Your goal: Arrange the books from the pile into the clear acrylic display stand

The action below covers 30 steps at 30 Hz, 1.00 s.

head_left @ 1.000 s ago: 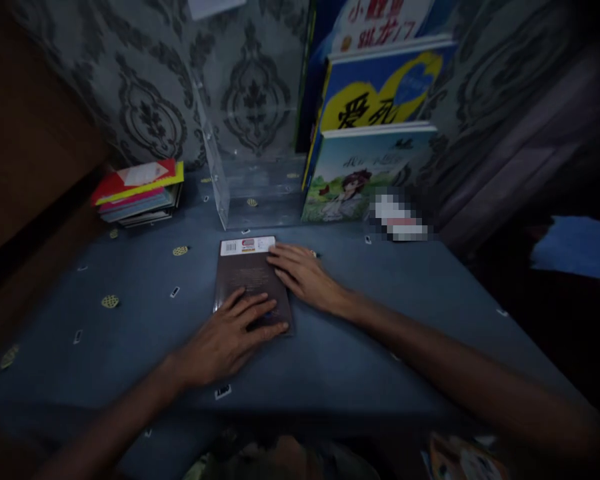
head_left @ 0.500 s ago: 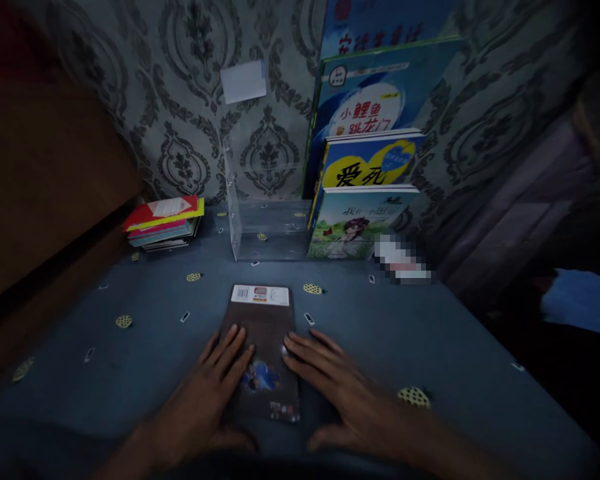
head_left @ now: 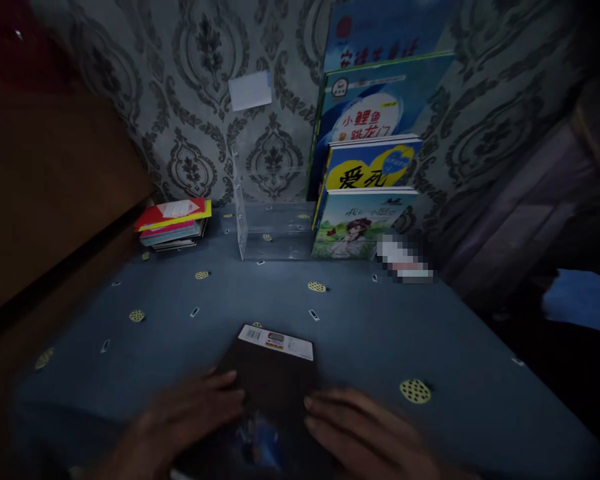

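Observation:
A dark brown book point(head_left: 275, 373) with a white barcode strip along its far edge lies flat on the blue patterned tabletop point(head_left: 370, 333), close to me. My left hand point(head_left: 180, 420) rests on its left side with fingers stretched out. My right hand point(head_left: 360, 430) lies flat on its right side, fingers also spread. Both hands are blurred by motion and cut off at the bottom of the view. The near end of the book is hidden between them.
A clear acrylic book stand point(head_left: 265, 223) sits against the patterned wall, holding several upright picture books point(head_left: 365, 180) on its right side. A stack of thin colourful books point(head_left: 173, 223) lies at the back left. A brown panel point(head_left: 45, 193) borders the left.
Both hands have drawn the dark book toward me along the table, from near the stand to the near edge. The view has tilted up, showing more wall.

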### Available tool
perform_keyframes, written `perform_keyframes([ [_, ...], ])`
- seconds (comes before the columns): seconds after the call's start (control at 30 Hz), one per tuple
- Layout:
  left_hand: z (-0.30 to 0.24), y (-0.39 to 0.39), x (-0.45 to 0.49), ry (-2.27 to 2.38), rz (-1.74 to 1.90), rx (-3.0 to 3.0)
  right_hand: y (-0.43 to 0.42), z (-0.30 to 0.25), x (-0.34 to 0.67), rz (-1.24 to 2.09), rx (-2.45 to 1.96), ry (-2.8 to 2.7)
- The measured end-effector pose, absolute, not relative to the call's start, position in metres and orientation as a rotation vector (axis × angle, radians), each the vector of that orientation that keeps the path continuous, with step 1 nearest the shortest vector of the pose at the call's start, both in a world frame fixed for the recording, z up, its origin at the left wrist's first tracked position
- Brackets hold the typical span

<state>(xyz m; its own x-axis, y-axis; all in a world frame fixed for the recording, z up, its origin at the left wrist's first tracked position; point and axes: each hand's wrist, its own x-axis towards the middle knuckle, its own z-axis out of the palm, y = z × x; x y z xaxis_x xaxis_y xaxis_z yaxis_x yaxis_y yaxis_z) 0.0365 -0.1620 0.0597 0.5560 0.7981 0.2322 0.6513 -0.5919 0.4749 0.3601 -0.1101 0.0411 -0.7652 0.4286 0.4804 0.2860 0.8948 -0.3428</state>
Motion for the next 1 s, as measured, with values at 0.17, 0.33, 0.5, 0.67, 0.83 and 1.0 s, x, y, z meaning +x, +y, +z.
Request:
perform_keyframes([
  [0.17,0.088,-0.091,0.052,1.428,1.218,1.713,-0.063,0.062,0.339,0.434,-0.745,-2.086],
  [0.33,0.06,-0.007,0.082,1.168,1.406,1.437,0.0,0.056,0.317,0.799,-0.979,-1.671],
  [0.5,0.023,0.032,0.086,1.245,1.321,1.377,0.048,0.031,0.311,1.205,-1.046,-1.459],
  [0.67,0.004,0.032,0.067,1.475,1.084,1.646,0.071,-0.002,0.303,1.357,-1.126,-1.444],
  [0.83,0.009,0.027,0.054,1.821,0.711,2.082,0.077,-0.004,0.306,0.801,-1.338,-1.877],
  [1.0,0.012,0.037,0.064,1.945,0.535,2.39,0.069,0.007,0.299,0.318,-1.264,-2.21],
])
